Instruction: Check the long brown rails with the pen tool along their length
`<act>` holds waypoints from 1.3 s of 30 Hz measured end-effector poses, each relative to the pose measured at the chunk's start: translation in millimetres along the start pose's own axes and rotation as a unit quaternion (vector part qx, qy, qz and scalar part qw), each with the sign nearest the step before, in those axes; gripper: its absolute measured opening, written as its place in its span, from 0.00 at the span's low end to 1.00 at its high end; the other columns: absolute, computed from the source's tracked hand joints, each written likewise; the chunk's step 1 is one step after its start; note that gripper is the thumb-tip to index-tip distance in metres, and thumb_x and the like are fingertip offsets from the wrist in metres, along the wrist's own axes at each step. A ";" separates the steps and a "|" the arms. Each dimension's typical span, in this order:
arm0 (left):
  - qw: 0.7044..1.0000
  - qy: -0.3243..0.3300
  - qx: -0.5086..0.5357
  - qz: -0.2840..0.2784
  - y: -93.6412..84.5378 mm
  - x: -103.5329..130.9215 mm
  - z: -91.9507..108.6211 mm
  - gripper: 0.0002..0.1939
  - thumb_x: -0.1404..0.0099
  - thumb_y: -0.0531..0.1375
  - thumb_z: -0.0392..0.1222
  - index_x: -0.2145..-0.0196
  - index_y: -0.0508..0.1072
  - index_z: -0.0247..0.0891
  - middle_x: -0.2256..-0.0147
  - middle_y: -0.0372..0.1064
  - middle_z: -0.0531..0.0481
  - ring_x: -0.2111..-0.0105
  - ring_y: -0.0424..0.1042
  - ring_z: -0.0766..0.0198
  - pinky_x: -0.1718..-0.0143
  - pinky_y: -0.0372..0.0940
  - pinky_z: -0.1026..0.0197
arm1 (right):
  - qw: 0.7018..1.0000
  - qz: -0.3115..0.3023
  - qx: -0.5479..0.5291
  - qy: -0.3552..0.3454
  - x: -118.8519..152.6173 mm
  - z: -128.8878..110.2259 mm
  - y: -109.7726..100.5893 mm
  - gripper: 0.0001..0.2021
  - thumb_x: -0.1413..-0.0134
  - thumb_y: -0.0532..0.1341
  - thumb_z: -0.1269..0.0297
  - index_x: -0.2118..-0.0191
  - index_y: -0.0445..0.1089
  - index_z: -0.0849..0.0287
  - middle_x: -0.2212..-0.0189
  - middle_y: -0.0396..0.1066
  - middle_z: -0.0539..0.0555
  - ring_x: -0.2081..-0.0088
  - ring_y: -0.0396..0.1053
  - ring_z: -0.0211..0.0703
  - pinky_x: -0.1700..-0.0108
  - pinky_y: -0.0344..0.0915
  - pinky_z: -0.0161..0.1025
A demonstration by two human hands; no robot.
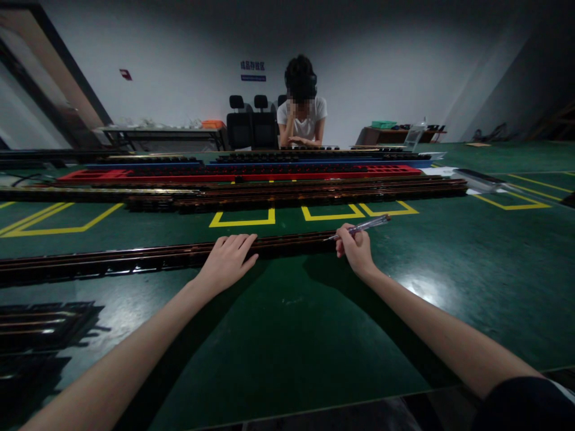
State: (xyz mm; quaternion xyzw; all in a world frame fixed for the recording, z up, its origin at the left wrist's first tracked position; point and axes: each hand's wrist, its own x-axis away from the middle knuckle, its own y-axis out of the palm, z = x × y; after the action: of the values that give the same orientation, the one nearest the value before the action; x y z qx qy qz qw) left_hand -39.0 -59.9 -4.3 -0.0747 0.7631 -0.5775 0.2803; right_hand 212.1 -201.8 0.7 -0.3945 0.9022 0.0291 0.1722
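A long dark strip assembly with copper-coloured lines [148,256] lies across the green table, from the left edge to my right hand. My left hand [228,258] rests on it near its right part, fingers spread and nothing gripped. Beside the strip's right end, my right hand [354,246] is closed around a clear screwdriver-like tool [371,224]. The tool's thin tip points left and is at the strip; whether it touches cannot be made out.
Behind lie a bundle of dark and copper strips [314,193], a red rail [251,175] and blue rails [323,163]. More strips [42,326] are at the near left. Yellow tape marks the green table [305,335]. A person [305,114] sits opposite.
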 end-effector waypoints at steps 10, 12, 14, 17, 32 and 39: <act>1.000 -0.001 -0.001 -0.002 -0.6 -0.3 0.6 0.23 0.31 0.46 0.47 0.44 0.61 0.31 0.49 0.67 0.37 0.51 0.66 0.52 0.51 0.60 0.49 | 1.000 -0.002 -0.001 -0.002 0.3 0.2 0.1 0.11 0.52 0.56 0.68 0.82 0.61 0.59 0.89 0.61 0.44 0.88 0.59 0.30 0.87 0.56 0.27; 1.000 -0.001 -0.002 -0.005 -0.9 -0.4 0.9 0.24 0.31 0.47 0.47 0.44 0.61 0.30 0.49 0.67 0.36 0.50 0.66 0.51 0.51 0.60 0.49 | 1.000 0.003 -0.002 -0.002 -0.2 1.2 0.2 0.11 0.51 0.56 0.68 0.82 0.61 0.58 0.89 0.61 0.44 0.88 0.58 0.30 0.87 0.56 0.27; 1.000 0.000 -0.003 -0.005 -0.9 -0.4 0.8 0.24 0.31 0.47 0.47 0.44 0.61 0.30 0.49 0.66 0.36 0.50 0.66 0.51 0.51 0.60 0.48 | 1.000 0.009 0.001 -0.001 -0.4 1.3 0.6 0.11 0.51 0.56 0.68 0.82 0.61 0.58 0.89 0.60 0.44 0.89 0.58 0.30 0.87 0.55 0.28; 1.000 0.003 -0.005 -0.006 -0.4 -0.2 0.5 0.24 0.31 0.47 0.47 0.44 0.61 0.29 0.49 0.66 0.36 0.51 0.66 0.51 0.51 0.60 0.48 | 1.000 0.007 0.000 -0.003 0.2 -0.3 1.2 0.11 0.51 0.56 0.67 0.82 0.60 0.58 0.89 0.60 0.44 0.88 0.58 0.30 0.87 0.56 0.28; 1.000 -0.014 -0.024 0.008 -2.4 -1.3 4.5 0.21 0.31 0.46 0.47 0.47 0.65 0.33 0.51 0.69 0.38 0.53 0.68 0.52 0.53 0.61 0.50 | 1.000 -0.007 0.005 -0.005 -0.7 3.3 -1.2 0.12 0.50 0.58 0.64 0.81 0.61 0.58 0.88 0.61 0.45 0.88 0.59 0.31 0.87 0.57 0.28; 0.999 -0.025 -0.031 0.014 -4.0 -2.5 10.0 0.21 0.32 0.45 0.44 0.49 0.67 0.31 0.53 0.70 0.37 0.54 0.69 0.51 0.55 0.62 0.49 | 1.000 -0.011 -0.004 -0.011 0.6 1.5 -0.5 0.11 0.51 0.57 0.65 0.81 0.61 0.58 0.88 0.61 0.45 0.88 0.58 0.30 0.87 0.56 0.27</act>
State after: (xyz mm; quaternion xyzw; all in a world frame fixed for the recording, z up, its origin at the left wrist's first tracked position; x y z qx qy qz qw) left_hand -32.7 -68.6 -1.5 -0.0870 0.7742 -0.5479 0.3048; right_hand 212.5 -202.3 -0.9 -0.4045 0.8958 0.0353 0.1811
